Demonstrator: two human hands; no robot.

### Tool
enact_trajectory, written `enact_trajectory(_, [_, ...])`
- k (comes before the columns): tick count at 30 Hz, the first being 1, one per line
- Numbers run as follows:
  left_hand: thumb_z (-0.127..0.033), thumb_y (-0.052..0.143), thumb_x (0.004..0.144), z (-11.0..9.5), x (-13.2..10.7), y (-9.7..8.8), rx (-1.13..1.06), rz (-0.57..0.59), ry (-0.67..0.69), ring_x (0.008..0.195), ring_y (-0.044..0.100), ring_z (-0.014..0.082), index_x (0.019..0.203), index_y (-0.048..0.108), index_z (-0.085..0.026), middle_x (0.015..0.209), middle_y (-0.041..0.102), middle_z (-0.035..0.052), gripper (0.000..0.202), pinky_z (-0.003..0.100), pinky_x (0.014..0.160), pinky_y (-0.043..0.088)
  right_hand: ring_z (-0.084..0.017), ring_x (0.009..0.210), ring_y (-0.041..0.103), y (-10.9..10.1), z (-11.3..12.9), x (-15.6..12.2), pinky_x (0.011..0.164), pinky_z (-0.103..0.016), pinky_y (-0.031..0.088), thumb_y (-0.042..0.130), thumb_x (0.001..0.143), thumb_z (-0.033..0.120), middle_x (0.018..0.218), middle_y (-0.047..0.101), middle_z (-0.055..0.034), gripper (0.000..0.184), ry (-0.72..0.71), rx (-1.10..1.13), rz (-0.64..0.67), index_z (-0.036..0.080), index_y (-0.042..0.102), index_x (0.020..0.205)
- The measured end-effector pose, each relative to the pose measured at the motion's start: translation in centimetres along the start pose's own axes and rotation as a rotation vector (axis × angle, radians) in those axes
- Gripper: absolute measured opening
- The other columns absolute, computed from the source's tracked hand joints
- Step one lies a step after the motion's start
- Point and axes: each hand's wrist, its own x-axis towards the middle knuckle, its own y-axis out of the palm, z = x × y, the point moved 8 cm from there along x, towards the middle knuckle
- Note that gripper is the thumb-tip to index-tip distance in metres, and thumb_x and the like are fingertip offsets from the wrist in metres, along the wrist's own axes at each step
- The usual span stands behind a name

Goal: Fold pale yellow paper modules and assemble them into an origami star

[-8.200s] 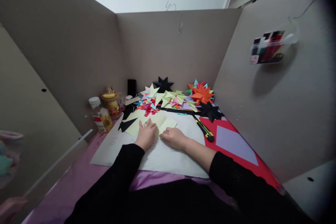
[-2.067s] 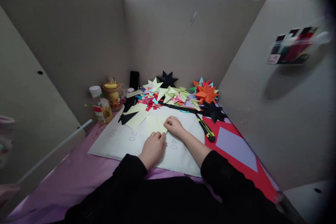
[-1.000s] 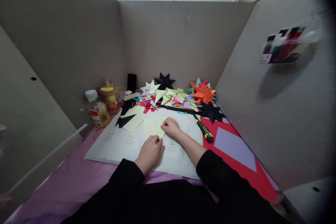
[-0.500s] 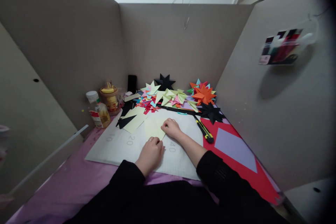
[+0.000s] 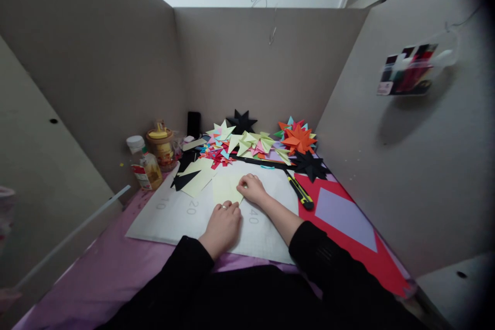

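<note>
A sheet of pale yellow paper (image 5: 225, 188) lies flat on the white cutting mat (image 5: 154, 224) in front of me. My left hand (image 5: 223, 224), with a ring on one finger, has its bent fingers closed at the sheet's near edge. At the sheet's right edge, the curled fingers of my right hand (image 5: 251, 188) are closed on the paper. The fingertips of both hands are partly hidden. More pale yellow sheets (image 5: 197, 183) and black paper pieces (image 5: 185, 180) rest to the left of the sheet.
Right of the mat, a yellow-and-black utility knife (image 5: 301, 193) lies beside red paper (image 5: 348, 237) and a lilac sheet (image 5: 344, 216). Folded paper stars, orange (image 5: 299, 139) and black (image 5: 310, 166), are heaped at the back. A glue bottle (image 5: 145, 165) stands on the left.
My left hand has shifted very slightly, its fingers lying a little flatter at the paper's near edge. The right hand and the sheet stay in place; the view has tilted slightly.
</note>
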Motion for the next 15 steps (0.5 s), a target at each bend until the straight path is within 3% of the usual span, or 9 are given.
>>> enact_trajectory(4, [-0.013, 0.037, 0.088, -0.1, 0.0, -0.1, 0.014, 0.023, 0.005, 0.105, 0.05, 0.0266, 0.101, 0.06, -0.013, 0.118, 0.059, 0.0136, 0.026, 0.041, 0.082, 0.039, -0.017, 0.096, 0.05, -3.0, 2.0, -0.4, 0.089, -0.027, 0.035, 0.054, 0.078, 0.016, 0.096, 0.059, -0.0045, 0.024, -0.171, 0.062, -0.048, 0.021, 0.069, 0.095])
enact_trajectory(7, [-0.011, 0.039, 0.086, -0.3, 0.1, -0.2, 0.021, 0.045, 0.018, 0.103, 0.051, 0.0265, 0.102, 0.059, -0.012, 0.116, 0.059, 0.0147, 0.026, 0.041, 0.082, 0.039, -0.017, 0.085, 0.054, -2.8, 4.2, -2.6, 0.082, -0.025, 0.038, 0.052, 0.074, 0.011, 0.083, 0.06, -0.0033, 0.031, -0.406, -0.001, 0.203, 0.023, 0.073, 0.094])
enact_trajectory(9, [-0.01, 0.039, 0.085, -0.3, 0.1, -0.2, 0.026, 0.053, 0.024, 0.102, 0.051, 0.0269, 0.104, 0.059, -0.01, 0.113, 0.06, 0.0148, 0.027, 0.041, 0.082, 0.039, -0.017, 0.08, 0.056, -1.9, 4.6, -4.6, 0.074, -0.025, 0.039, 0.051, 0.075, 0.013, 0.083, 0.062, -0.0032, 0.036, -0.496, -0.088, 0.359, 0.026, 0.07, 0.104])
enact_trajectory(12, [-0.011, 0.039, 0.085, -0.3, 0.2, -0.2, 0.025, 0.046, 0.024, 0.101, 0.052, 0.0267, 0.105, 0.058, -0.01, 0.112, 0.061, 0.0139, 0.028, 0.04, 0.082, 0.039, -0.018, 0.08, 0.058, -1.2, 3.5, -6.1, 0.07, -0.026, 0.038, 0.047, 0.081, 0.018, 0.09, 0.065, -0.0043, 0.04, -0.49, -0.21, 0.389, 0.03, 0.063, 0.116])
enact_trajectory(15, [-0.012, 0.038, 0.087, -0.2, 0.2, 0.0, 0.022, 0.04, 0.024, 0.102, 0.052, 0.0264, 0.1, 0.06, -0.012, 0.113, 0.06, 0.0139, 0.025, 0.04, 0.082, 0.039, -0.021, 0.08, 0.059, -1.3, 1.0, -5.0, 0.067, -0.028, 0.038, 0.046, 0.084, 0.022, 0.09, 0.066, -0.0059, 0.039, -0.367, -0.295, 0.333, 0.032, 0.061, 0.118])
